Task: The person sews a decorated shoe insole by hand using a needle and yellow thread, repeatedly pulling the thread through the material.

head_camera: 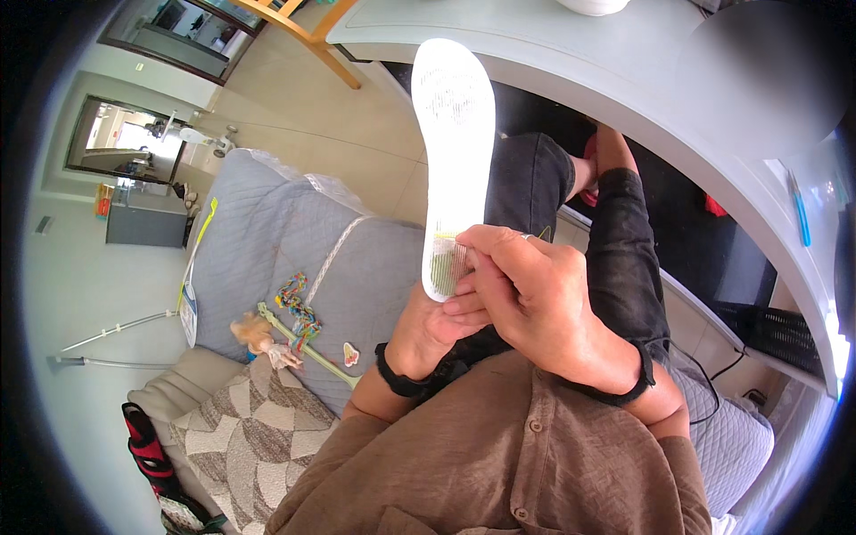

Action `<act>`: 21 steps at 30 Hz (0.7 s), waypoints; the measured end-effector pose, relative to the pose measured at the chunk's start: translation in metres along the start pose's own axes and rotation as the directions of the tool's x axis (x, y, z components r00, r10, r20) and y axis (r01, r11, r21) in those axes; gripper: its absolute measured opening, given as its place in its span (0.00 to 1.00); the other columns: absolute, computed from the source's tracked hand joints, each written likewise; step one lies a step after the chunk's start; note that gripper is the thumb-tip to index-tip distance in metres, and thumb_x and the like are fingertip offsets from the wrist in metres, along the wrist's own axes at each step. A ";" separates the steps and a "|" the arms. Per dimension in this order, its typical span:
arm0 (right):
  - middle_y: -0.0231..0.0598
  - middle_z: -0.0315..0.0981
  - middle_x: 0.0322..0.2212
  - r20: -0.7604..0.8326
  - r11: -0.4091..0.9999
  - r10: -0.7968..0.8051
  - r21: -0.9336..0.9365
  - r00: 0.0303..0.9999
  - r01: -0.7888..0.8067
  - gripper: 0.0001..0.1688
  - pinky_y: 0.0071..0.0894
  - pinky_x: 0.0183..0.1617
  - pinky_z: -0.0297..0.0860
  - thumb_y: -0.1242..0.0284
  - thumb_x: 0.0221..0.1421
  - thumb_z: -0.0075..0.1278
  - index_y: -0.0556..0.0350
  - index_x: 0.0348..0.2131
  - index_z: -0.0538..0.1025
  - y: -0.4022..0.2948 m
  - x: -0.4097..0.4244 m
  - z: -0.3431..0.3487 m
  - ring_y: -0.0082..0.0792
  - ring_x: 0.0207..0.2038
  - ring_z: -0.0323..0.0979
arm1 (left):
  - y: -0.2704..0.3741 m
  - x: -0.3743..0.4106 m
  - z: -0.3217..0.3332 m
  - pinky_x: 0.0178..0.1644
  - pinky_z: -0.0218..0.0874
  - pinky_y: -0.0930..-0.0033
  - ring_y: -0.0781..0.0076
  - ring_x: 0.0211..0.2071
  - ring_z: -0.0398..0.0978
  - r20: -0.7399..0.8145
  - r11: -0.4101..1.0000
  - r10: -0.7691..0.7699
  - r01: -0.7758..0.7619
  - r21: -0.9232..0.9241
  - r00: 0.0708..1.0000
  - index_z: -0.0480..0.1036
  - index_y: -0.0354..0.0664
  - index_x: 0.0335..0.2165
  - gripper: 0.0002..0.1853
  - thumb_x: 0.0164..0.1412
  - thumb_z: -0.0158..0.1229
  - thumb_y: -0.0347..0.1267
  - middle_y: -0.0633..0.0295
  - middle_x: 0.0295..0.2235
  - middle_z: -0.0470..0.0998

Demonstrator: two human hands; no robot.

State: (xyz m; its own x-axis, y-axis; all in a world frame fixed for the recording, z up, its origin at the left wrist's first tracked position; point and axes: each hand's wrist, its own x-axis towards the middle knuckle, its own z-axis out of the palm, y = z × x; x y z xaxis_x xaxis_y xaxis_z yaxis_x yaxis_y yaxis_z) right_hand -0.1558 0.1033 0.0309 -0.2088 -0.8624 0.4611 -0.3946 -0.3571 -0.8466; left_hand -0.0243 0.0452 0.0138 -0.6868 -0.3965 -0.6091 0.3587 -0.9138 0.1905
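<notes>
A white shoe insole (458, 154) is held up above my lap, its toe end pointing away from me. Its heel part has a striped, partly green patch with a yellow line across it. My left hand (431, 328) supports the heel end from below, with its fingers partly hidden behind the insole and my other hand. My right hand (535, 287) pinches the right edge of the heel part between thumb and index finger. A ring shows on a finger of that hand, and a thin yellowish-green strand lies just beyond it.
A white table (575, 80) curves ahead and to the right, with a light-blue pen-like tool (801, 210) on it. On the grey quilted sofa cover (374, 267) at left lie a doll (257, 334), a multicoloured braided rope (301, 307) and a pale green stick (314, 354). A wooden chair (321, 40) stands beyond.
</notes>
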 end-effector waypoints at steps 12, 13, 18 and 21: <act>0.48 0.68 0.19 -0.008 0.999 -0.010 0.048 1.000 0.011 0.10 0.37 0.23 0.66 0.83 0.44 0.48 0.62 0.32 0.68 0.004 -0.001 -0.001 0.48 0.22 0.70 | -0.005 0.006 0.013 0.10 0.48 0.83 0.84 0.08 0.56 -0.364 0.860 0.268 -0.052 0.508 0.892 0.63 0.44 0.22 0.13 0.60 0.43 0.38 0.71 0.11 0.59; 0.48 0.68 0.19 -0.005 0.998 0.000 0.057 1.000 0.000 0.10 0.37 0.23 0.66 0.83 0.44 0.48 0.62 0.32 0.68 0.005 -0.001 -0.001 0.48 0.22 0.70 | -0.007 0.007 0.017 0.10 0.48 0.82 0.84 0.08 0.56 -0.356 0.889 0.270 -0.090 0.449 0.894 0.63 0.44 0.22 0.14 0.60 0.43 0.38 0.71 0.11 0.59; 0.49 0.69 0.19 0.056 0.997 0.009 0.077 0.998 -0.013 0.11 0.37 0.24 0.67 0.83 0.45 0.47 0.62 0.33 0.69 0.008 -0.002 -0.005 0.48 0.23 0.71 | -0.003 0.019 0.003 0.11 0.47 0.83 0.85 0.09 0.57 -0.027 0.946 0.274 -0.264 0.190 0.961 0.64 0.47 0.23 0.15 0.60 0.46 0.43 0.71 0.12 0.60; 0.48 0.72 0.20 0.120 0.991 0.044 0.117 0.992 -0.058 0.11 0.31 0.27 0.69 0.84 0.49 0.44 0.63 0.36 0.69 0.004 0.003 -0.011 0.40 0.25 0.75 | -0.005 0.024 0.019 0.12 0.47 0.83 0.85 0.11 0.58 -0.117 0.903 0.400 -0.369 0.218 0.909 0.66 0.48 0.24 0.16 0.59 0.47 0.46 0.73 0.13 0.62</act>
State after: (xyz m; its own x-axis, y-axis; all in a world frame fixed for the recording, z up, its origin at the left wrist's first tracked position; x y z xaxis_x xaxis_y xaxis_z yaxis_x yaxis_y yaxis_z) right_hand -0.1682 0.1035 0.0315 -0.1167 -0.9141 0.3883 -0.2740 -0.3461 -0.8973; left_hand -0.0549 0.0381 0.0129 -0.4073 -0.7157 -0.5674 0.4402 -0.6982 0.5646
